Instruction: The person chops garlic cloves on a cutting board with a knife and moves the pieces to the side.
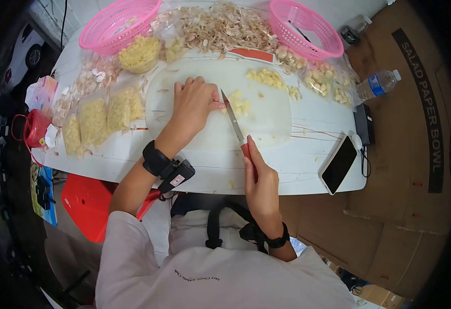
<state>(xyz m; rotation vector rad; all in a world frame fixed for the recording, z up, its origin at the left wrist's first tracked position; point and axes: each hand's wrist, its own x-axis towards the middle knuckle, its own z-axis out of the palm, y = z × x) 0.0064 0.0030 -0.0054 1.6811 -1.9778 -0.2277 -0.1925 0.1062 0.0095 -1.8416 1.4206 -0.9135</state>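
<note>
My left hand [193, 104] rests fingers-down on the white cutting board [271, 123], pinning a piece of garlic beside the knife blade. My right hand [259, 177] grips the red handle of a knife [233, 120], whose blade points away from me toward a small heap of chopped garlic [240, 105]. A second pile of peeled garlic cloves [266, 77] lies at the far right of the board.
Two pink baskets [120, 23] [302, 28] stand at the back with garlic skins [225, 26] between them. Bags of chopped garlic [107, 113] lie at left, bagged cloves [323, 82] at right. A phone [338, 164], a water bottle [377, 85] and cardboard boxes [416, 154] are to the right.
</note>
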